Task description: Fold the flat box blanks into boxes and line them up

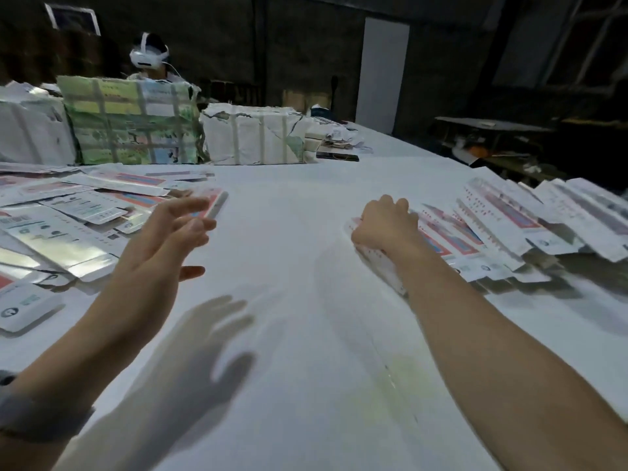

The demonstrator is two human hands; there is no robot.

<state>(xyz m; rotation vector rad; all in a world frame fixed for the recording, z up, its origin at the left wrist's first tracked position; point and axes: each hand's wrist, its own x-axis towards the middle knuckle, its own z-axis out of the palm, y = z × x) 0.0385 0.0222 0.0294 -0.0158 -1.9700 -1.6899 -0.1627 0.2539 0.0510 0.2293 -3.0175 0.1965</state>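
White cloth-covered surface is showing soft creases and a faint yellowish stain near the front edge.

Left hand is hovering above the surface with fingers straight and spread, gripping nothing; its shadow is falling on the cloth below. Just beyond its fingertips a thin white-and-red folded cardboard box is lying at the edge of the left pile; blurred, can't tell if the fingers are touching it.

Right hand is resting knuckles-up with fingers curled over the near end of the row of folded white cardboard boxes with red and blue print. These are long, narrow, matte, leaning on each other like shingles and running off toward the right edge. Whether the hand is actually pinching a box is hidden under the palm.

Loose heap of flat white printed box blanks is sitting at the left, some with glossy silver inner faces catching glare.

At the back, paper-wrapped taped bundles are standing in a row, wrapping torn in places. A person wearing a white headset is sitting behind them.
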